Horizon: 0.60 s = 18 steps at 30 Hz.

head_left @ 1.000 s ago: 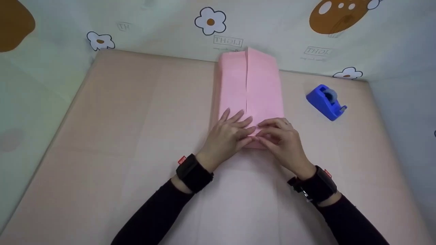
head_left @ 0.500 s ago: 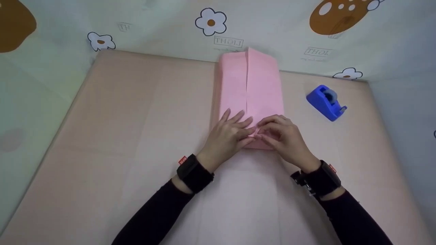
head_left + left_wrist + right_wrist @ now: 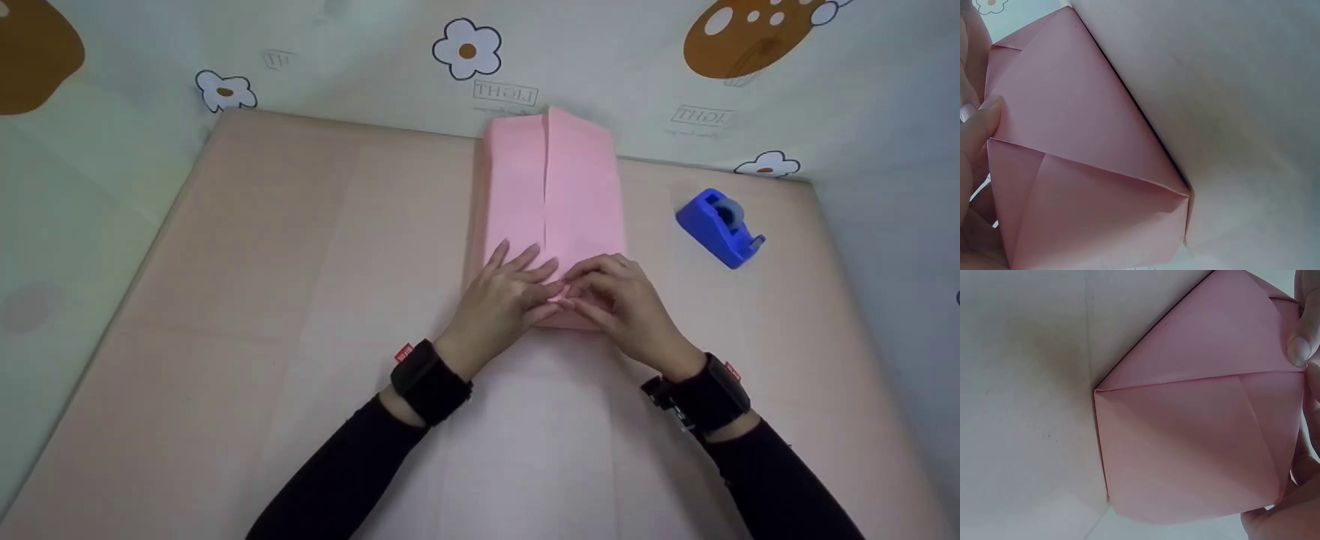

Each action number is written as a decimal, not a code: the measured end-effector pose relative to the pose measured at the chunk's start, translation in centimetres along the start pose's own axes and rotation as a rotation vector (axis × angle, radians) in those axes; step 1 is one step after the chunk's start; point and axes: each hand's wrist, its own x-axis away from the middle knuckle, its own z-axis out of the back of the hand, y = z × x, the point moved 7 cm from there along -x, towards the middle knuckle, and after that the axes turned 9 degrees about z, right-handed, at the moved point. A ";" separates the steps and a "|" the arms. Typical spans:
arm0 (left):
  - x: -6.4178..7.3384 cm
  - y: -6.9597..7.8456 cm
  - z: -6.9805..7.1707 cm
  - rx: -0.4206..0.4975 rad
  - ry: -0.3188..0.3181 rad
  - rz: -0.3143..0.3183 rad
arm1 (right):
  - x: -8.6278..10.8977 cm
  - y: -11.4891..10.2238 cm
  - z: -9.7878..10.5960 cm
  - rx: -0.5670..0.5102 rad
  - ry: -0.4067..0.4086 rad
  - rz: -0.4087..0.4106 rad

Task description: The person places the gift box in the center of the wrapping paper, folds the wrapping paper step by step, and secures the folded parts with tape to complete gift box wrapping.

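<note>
A parcel in pink paper (image 3: 517, 176) lies on the table at the back, a lengthwise seam running down its top. My left hand (image 3: 499, 304) rests on its near left part, several fingers spread over the paper and the thumb at the near edge. The left wrist view shows a thumb (image 3: 991, 112) against the top of the folded end flap (image 3: 1067, 95). Opposite, my right hand (image 3: 626, 311) has curled fingers, with thumb and fingertips pinching the paper at the near edge. Both hands' fingertips meet there and hide part of that edge.
A blue tape dispenser (image 3: 716, 229) with a roll of tape stands on the table to the right of the parcel. Behind the table (image 3: 225, 262) hangs a pale cloth (image 3: 360, 67) printed with flowers. Each wrist wears a black band (image 3: 431, 382).
My right hand and wrist have shifted slightly to the right, and its fingers have drawn together at the near edge. The left hand stays in place on the parcel.
</note>
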 end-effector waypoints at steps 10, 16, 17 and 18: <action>-0.1 0.0 0.0 0.014 -0.007 0.019 | -0.2 0.6 0.0 -0.019 0.021 -0.075; 0.1 -0.1 0.0 0.021 0.018 -0.003 | -0.2 2.4 0.4 -0.091 0.020 -0.324; 0.1 -0.1 0.0 0.020 0.016 -0.006 | -0.2 2.8 0.3 -0.098 -0.003 -0.366; 0.1 -0.1 0.0 0.020 0.011 -0.007 | -0.1 3.1 0.2 -0.114 -0.028 -0.408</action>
